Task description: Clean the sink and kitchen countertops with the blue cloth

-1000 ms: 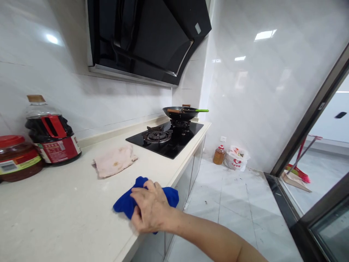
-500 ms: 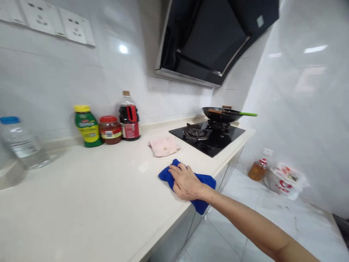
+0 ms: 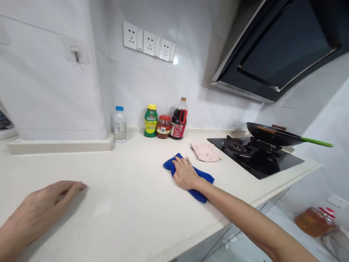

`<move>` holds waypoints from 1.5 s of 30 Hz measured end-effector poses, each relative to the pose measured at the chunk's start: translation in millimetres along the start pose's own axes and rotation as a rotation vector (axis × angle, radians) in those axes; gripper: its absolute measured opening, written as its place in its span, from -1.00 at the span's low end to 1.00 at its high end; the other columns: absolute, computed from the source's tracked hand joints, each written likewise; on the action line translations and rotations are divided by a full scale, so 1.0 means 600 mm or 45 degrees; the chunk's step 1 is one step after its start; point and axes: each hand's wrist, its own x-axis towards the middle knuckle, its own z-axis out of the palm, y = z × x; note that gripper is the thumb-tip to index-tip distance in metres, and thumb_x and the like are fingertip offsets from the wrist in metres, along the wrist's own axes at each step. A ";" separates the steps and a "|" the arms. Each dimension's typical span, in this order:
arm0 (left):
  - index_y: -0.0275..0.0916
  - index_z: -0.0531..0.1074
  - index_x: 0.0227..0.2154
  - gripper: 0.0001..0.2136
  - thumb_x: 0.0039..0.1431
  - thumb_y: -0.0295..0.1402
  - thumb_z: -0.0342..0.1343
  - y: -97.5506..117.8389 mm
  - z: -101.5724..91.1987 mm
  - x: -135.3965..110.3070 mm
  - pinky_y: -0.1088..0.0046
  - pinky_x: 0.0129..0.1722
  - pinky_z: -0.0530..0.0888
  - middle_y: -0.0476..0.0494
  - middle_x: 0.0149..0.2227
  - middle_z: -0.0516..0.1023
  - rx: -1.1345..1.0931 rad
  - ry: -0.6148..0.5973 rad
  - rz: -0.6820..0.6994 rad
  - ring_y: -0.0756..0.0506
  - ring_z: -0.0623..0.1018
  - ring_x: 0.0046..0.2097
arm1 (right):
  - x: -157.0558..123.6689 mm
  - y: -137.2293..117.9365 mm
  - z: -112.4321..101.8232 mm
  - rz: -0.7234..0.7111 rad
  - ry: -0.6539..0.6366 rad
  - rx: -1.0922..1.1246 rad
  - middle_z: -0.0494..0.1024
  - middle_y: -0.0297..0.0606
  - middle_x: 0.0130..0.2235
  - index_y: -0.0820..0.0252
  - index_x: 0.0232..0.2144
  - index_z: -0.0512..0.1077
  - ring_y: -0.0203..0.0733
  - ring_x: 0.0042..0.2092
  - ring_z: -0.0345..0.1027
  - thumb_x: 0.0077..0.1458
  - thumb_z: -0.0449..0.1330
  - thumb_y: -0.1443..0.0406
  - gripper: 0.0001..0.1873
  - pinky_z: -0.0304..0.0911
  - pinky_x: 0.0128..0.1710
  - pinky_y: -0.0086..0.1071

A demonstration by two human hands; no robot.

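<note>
Gripping blue cloth (image 3: pixel 198 196) from above with right hand (image 3: pixel 186 175), on cream countertop (image 3: pixel 128 207). Lies beneath palm and fingers, protruding beyond fingertips and on both sides of wrist. Looks rumpled, deeply coloured. Keyed apart: loosely closed at left hand (image 3: pixel 45 205).

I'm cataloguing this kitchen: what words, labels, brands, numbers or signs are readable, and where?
None legible; too small or blurred:
Green, yellow-capped plastic bottle: label.
Brown, red-lidded squat jar: label.
Dark, brown-capped plastic bottle: red label.
Clear, blue-capped plastic bottle: print.
White wall sockets: tiny marks.
</note>
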 end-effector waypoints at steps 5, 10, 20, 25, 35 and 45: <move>-0.03 0.50 0.01 -0.48 0.24 0.07 -0.22 0.025 -0.014 -0.007 0.41 0.03 0.36 0.11 0.01 0.61 -0.227 -0.120 -0.118 -0.14 0.53 0.02 | 0.091 -0.022 0.017 0.240 -0.024 -0.042 0.17 0.08 0.37 0.37 0.30 0.19 0.18 0.33 0.05 0.28 -0.07 0.21 -0.39 -0.18 0.37 0.10; 0.06 0.38 0.12 -0.49 0.30 0.02 -0.32 0.029 -0.014 -0.009 0.33 -0.17 0.36 -0.02 -0.29 0.60 -0.217 -0.152 -0.176 -0.20 0.54 -0.19 | 0.166 -0.018 0.028 0.430 -0.019 -0.058 0.26 0.16 0.29 0.40 0.23 0.26 0.21 0.26 0.13 0.29 -0.08 0.20 -0.44 0.02 0.26 0.09; -0.03 0.43 -0.06 -0.54 0.31 -0.13 -0.38 0.074 -0.030 -0.033 0.19 -0.18 0.29 -0.17 -0.22 0.60 -0.035 -0.305 -0.117 -0.30 0.52 -0.13 | 0.266 -0.053 0.041 0.629 -0.082 -0.033 0.28 0.24 0.25 0.46 0.21 0.26 0.27 0.26 0.13 0.29 -0.08 0.23 -0.45 0.08 0.18 0.18; -0.04 0.39 -0.06 -0.56 0.32 -0.15 -0.39 0.077 -0.028 -0.034 0.20 -0.17 0.28 -0.15 -0.20 0.59 -0.003 -0.314 -0.117 -0.28 0.52 -0.12 | 0.305 -0.112 0.052 0.519 -0.071 -0.009 0.26 0.18 0.28 0.38 0.22 0.26 0.22 0.27 0.11 0.28 -0.08 0.22 -0.46 0.08 0.19 0.15; -0.04 0.41 -0.06 -0.56 0.30 -0.16 -0.37 0.078 -0.027 -0.036 0.21 -0.17 0.29 -0.14 -0.20 0.60 0.004 -0.293 -0.107 -0.25 0.53 -0.13 | 0.316 -0.201 0.045 0.074 -0.069 0.089 0.16 0.09 0.37 0.36 0.27 0.20 0.21 0.33 0.03 0.26 -0.10 0.23 -0.41 0.03 0.28 0.14; -0.06 0.44 -0.01 -0.52 0.27 -0.11 -0.33 0.067 -0.030 -0.035 0.18 -0.12 0.37 -0.15 -0.09 0.59 -0.053 -0.098 -0.076 -0.27 0.54 -0.04 | 0.179 -0.281 0.008 -0.592 -0.107 0.242 0.01 -0.09 0.46 0.30 0.37 0.08 0.11 0.42 -0.13 0.25 -0.05 0.24 -0.33 -0.12 0.39 0.11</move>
